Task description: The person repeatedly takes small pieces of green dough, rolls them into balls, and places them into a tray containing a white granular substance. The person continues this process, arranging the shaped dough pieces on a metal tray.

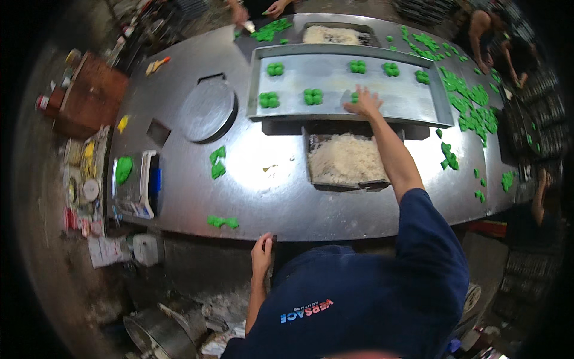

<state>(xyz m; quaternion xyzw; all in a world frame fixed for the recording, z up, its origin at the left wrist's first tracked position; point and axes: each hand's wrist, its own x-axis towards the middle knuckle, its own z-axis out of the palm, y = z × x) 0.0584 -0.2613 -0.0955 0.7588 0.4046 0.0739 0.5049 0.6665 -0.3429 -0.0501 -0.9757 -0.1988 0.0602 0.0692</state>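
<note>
My right hand (pixel 366 103) reaches over the long metal tray (pixel 261 84), its fingers spread and lying on or just above a green dough cluster (pixel 354 97). The hand partly hides that cluster. Several more clusters of round green dough balls (pixel 313 96) sit apart from each other in two rows in the tray. Down by the near table edge is my left hand (pixel 261 254), fingers curled in. A small dark spot shows at its fingertips; I cannot make out what it is.
Below the tray stands a bin of whitish flakes (pixel 347 158); another box of flakes (pixel 335 36) is behind it. A round metal lid (pixel 208 110), a scale (pixel 134 185) and green dough pieces (pixel 475 107) lie around the steel table (pixel 281 209). Other people's hands (pixel 275 8) work along its edges.
</note>
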